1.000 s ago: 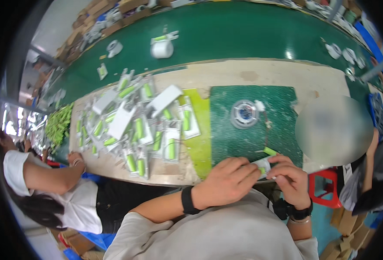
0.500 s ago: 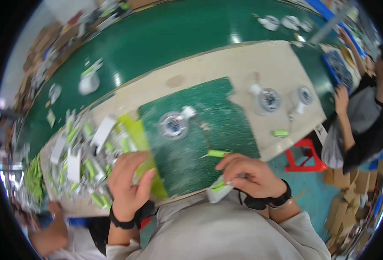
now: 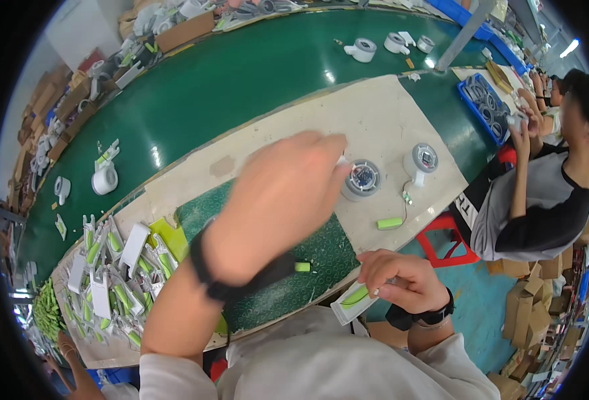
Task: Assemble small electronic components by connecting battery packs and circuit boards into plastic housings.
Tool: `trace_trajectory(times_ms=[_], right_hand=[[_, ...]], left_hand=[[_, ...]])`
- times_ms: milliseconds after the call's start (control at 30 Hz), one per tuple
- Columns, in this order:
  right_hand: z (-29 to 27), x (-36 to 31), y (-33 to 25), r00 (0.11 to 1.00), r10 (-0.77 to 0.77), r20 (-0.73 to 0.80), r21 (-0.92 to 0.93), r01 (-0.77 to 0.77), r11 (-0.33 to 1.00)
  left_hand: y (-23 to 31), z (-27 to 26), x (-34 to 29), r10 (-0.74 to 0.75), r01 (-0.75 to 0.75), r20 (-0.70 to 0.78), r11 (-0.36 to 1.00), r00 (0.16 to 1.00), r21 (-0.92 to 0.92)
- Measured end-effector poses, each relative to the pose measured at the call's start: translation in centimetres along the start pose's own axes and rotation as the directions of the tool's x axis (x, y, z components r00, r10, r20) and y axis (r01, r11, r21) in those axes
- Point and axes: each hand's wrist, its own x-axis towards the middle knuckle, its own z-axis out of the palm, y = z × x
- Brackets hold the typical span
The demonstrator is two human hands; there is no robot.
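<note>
My left hand (image 3: pixel 288 193) is stretched across the green mat (image 3: pixel 308 293), smeared by motion. Its fingertips are at the neck of a white round housing (image 3: pixel 361 179) with a circuit board inside; whether they grip it cannot be told. My right hand (image 3: pixel 404 280), close to the table's front edge, has its fingers closed on a long white shell (image 3: pixel 344 313) with a green battery (image 3: pixel 354 297) inside. A green cylindrical battery (image 3: pixel 302 267) peeks out past my left wristband on the mat. The housing earlier seen on the mat is mostly hidden by my left arm.
A second round housing (image 3: pixel 422 159), wired to a green battery (image 3: pixel 389 223), lies at the right. White shells with green batteries (image 3: pixel 111 287) are heaped at the left. More housings (image 3: pixel 361 50) stand on the far green surface. A co-worker (image 3: pixel 541 193) sits at the right beside a blue tray (image 3: pixel 484 110).
My left hand has swung up and right across the mat to the right-hand housing. My right hand still holds the white shell. The whole view has shifted as my head turned.
</note>
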Motion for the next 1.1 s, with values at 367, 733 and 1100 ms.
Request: trace_trajectory(times_ms=[367, 733, 1100], right_hand=[[-0.6, -3.6, -0.1, 0.983, 0.028, -0.182, -0.085, -0.044, 0.995], [-1.6, 1.7, -0.1, 0.929, 0.014, -0.371, -0.343, -0.151, 0.927], [1.6, 4.0, 2.2, 0.878, 0.045, -0.476, -0.536, -0.330, 0.777]], left_hand=[[-6.2, 19.7, 8.4, -0.224, 0.216, 0.230, 0.975, 0.947, 0.060], [0.1, 5.8, -4.0, -0.212, 0.159, -0.010, 0.764, 0.977, -0.625], [-0.6, 6.7, -8.1, -0.218, 0.075, -0.090, 0.649, 0.972, -0.757]])
